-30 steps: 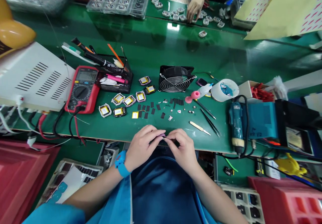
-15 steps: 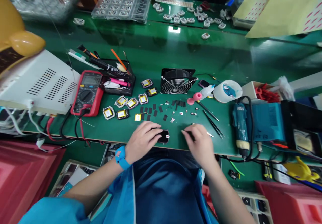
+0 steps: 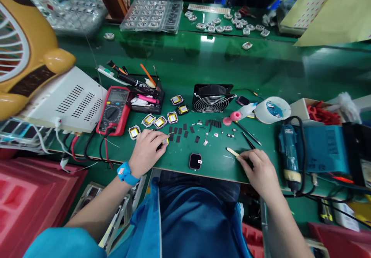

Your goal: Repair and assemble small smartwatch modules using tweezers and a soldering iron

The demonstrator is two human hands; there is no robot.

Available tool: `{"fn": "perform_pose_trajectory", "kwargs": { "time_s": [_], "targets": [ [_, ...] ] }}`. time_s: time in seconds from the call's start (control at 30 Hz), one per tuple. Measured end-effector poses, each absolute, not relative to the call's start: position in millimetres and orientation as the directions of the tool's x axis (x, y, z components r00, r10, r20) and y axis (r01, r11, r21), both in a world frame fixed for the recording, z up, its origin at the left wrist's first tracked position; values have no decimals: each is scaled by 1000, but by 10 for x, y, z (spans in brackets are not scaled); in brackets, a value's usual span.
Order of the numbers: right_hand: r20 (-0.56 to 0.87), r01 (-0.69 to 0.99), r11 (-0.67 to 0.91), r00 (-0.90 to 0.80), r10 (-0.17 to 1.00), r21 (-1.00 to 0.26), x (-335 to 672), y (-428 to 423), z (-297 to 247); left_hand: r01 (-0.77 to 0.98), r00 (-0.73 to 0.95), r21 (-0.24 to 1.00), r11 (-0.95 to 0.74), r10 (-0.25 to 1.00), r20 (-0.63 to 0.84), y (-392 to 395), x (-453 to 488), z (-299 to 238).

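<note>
Our left hand (image 3: 147, 149) has its fingers clamped on the battery (image 3: 165, 141), our right hand (image 3: 258, 168) on the stick (image 3: 232, 152), angled ten to four o'clock. The watch (image 3: 194, 161) lies between on the counter (image 3: 213, 151), four o'clock from the nearer left.

Your wristband (image 3: 127, 175), lower left of centre, is bright blue; right of centre, your tool handle (image 3: 232, 151) is cream. The watch (image 3: 194, 162) at lower centre is black, rimmed pinkish, and the upper-right paper (image 3: 309, 8) pale yellow with red dashes.
</note>
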State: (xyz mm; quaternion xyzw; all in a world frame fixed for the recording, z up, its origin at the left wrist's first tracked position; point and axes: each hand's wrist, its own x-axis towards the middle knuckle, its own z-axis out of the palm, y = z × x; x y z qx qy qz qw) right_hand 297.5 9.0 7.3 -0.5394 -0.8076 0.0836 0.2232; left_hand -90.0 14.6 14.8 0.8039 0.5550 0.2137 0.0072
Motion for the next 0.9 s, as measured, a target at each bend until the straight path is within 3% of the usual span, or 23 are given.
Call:
{"fn": "perform_pose_trajectory", "kwargs": {
  "time_s": [0.2, 0.3, 0.43, 0.53, 0.6, 0.73, 0.9],
  "targets": [
    [300, 832, 407, -307, 903, -376, 2936, 104, 64, 892, 291, 220, -395, 874, 389, 140, -954, 216],
    [304, 832, 414, -312, 900, -370, 2930, 128, 54, 832, 298, 341, -437, 871, 390, 85, -776, 250],
    [310, 852, 397, -297, 903, -342, 2929, 159, 79, 624, 445, 558, -547, 836, 323, -44, -377, 211],
    [371, 871, 355, -224, 901, -339, 2831, 143, 151, 536, 493, 620, -574, 808, 323, -104, -156, 136],
    [374, 833, 376, -223, 900, -407, 2676, 106, 197, 533, 493, 608, -588, 800, 342, -116, -88, 92],
    [218, 691, 455, -406, 887, -563, 2258, 19, 213, 561, 496, 532, -634, 772, 398, -121, -65, 39],
    [108, 739, 420, -432, 896, -527, 1985, -13, 202, 521, 582, 411, -748, 664, 469, -152, -80, -3]
  ]
}}
